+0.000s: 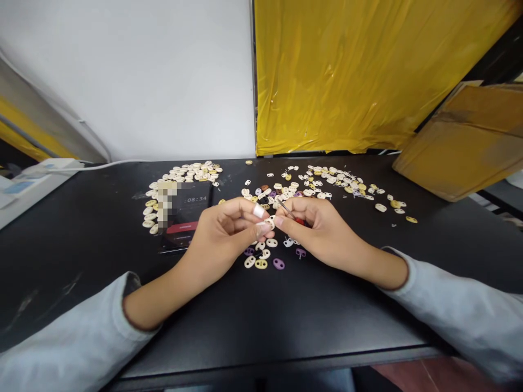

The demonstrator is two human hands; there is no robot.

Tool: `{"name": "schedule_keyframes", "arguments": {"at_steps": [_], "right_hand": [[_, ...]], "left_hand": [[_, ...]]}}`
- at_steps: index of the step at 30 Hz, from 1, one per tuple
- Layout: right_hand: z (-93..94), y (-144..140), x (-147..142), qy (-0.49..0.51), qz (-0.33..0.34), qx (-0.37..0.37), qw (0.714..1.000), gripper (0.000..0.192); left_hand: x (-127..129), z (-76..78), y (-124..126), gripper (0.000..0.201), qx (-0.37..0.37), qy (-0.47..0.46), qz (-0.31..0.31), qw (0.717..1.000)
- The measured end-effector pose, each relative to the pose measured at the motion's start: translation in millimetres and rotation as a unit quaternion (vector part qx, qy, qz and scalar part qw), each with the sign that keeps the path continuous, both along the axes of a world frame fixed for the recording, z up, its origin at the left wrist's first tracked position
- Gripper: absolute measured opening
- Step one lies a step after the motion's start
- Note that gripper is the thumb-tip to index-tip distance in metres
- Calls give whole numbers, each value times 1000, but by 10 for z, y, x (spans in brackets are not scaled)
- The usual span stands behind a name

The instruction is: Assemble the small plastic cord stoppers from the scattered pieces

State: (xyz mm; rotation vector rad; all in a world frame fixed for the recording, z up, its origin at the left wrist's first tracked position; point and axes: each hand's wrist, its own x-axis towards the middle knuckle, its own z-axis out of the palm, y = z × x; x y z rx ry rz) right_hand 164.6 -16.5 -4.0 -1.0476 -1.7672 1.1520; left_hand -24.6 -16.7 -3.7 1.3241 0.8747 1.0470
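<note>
My left hand (pixel 229 226) pinches a small cream oval piece with holes (pixel 270 220) between thumb and forefinger; a white wrap covers one fingertip. Close beside it, my right hand (pixel 324 228) is closed around a small tool with a thin metal shaft (pixel 287 208) and a red part (pixel 300 221), mostly hidden by the fingers. The right thumb tip meets the edge of the cream piece. Below and behind the hands lie loose two-holed oval pieces, among them a purple one (pixel 278 264), a yellow one (pixel 261 264) and cream ones (pixel 272 243).
A phone (pixel 192 209) showing a timer lies left of my hands, beside a curved pile of cream pieces (pixel 183 173). More pieces (pixel 337 177) spread at the back right. A cardboard box (pixel 469 141) stands right, a white power strip (pixel 36 182) left, on the black table (pixel 261 321).
</note>
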Motion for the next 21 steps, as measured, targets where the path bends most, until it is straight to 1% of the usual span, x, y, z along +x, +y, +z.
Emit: {"name": "schedule_keyframes", "arguments": {"at_steps": [4,9,11,14,17,21], "right_hand": [[10,4,11,-15,11,11,1000,20],[-15,10,16,-29,2,30,999,18],[-17,21,34,-33,-8,45,998,20],[3,56,86,-30,-36,51,998,26],[30,95,141,-47,-51,50,996,26],[36,106,160,-69,-39,45,996,20]], "left_hand": [[13,-2,-2,23,-5,3,-14,1000],[21,5,-12,23,4,17,-15,1000],[10,14,-6,21,11,21,-6,1000],[-26,25,21,21,19,26,32,999],[-60,28,53,20,27,33,61,997],[-66,22,56,17,36,49,58,996]]}}
